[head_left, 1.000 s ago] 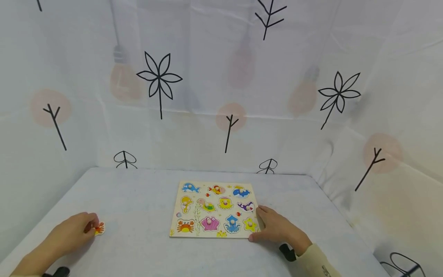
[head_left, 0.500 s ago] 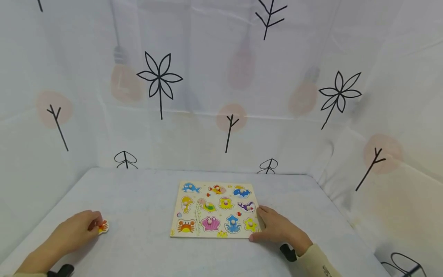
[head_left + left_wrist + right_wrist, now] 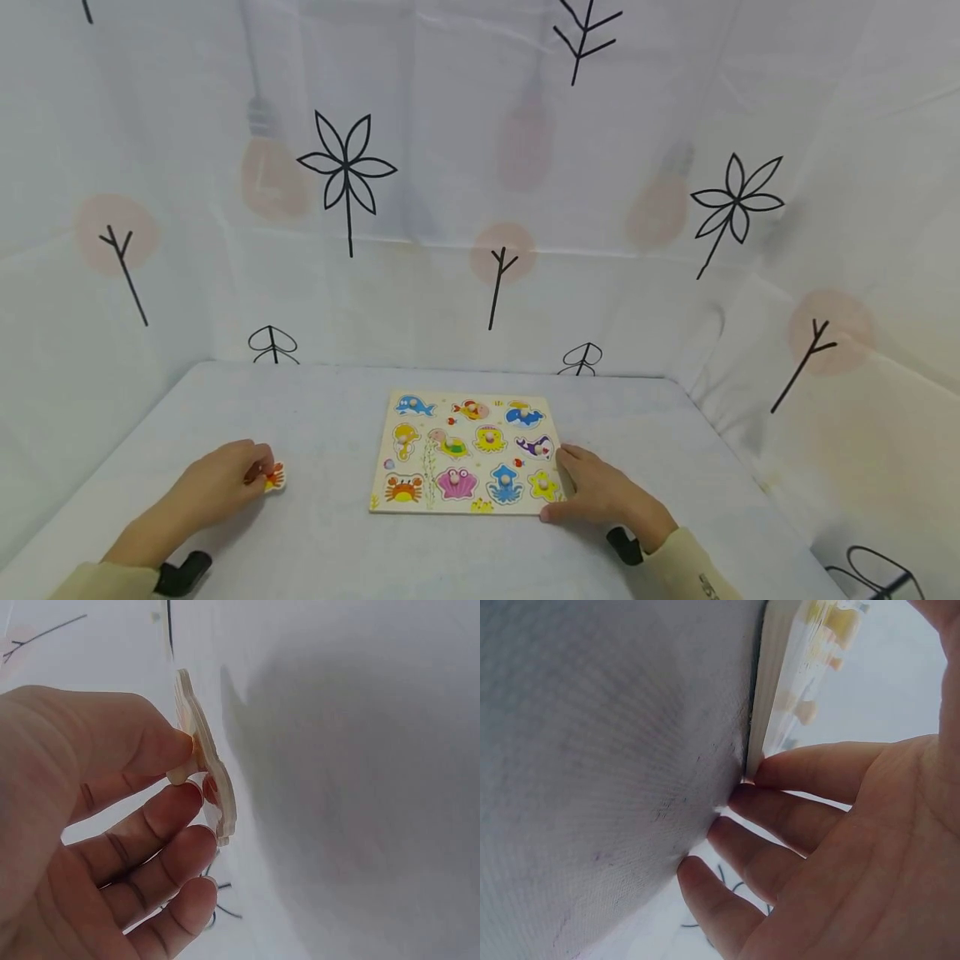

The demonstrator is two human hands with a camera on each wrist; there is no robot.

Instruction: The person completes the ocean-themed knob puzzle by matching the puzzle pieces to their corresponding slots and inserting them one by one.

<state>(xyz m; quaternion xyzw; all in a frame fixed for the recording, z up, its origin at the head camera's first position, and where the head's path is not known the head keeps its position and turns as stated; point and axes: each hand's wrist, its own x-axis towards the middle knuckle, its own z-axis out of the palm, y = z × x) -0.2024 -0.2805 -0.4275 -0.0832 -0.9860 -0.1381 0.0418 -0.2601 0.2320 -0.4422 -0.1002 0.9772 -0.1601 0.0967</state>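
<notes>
My left hand [image 3: 225, 479] is above the left part of the table. Its thumb and index finger pinch an orange-red wooden puzzle piece [image 3: 276, 477] by its small knob; in the left wrist view the piece [image 3: 214, 765] hangs edge-on, apart from the table. The piece has a white outline, and its picture is partly covered by the fingers. A wooden knob puzzle board [image 3: 467, 457] with several sea animals lies at the middle. Along its right edge rests my right hand [image 3: 600, 492], fingers fairly straight, with the index fingertip touching the board edge [image 3: 772, 682] in the right wrist view.
The table [image 3: 322, 542] has a white cover. Behind and beside it hangs a white curtain [image 3: 420, 317] printed with plants and bulbs. An orange crab picture [image 3: 403, 488] without a visible knob is at the board's front left corner.
My left hand has moved right and slightly away from me, carrying the orange-red puzzle piece closer to the board. My right hand and the board have stayed in place.
</notes>
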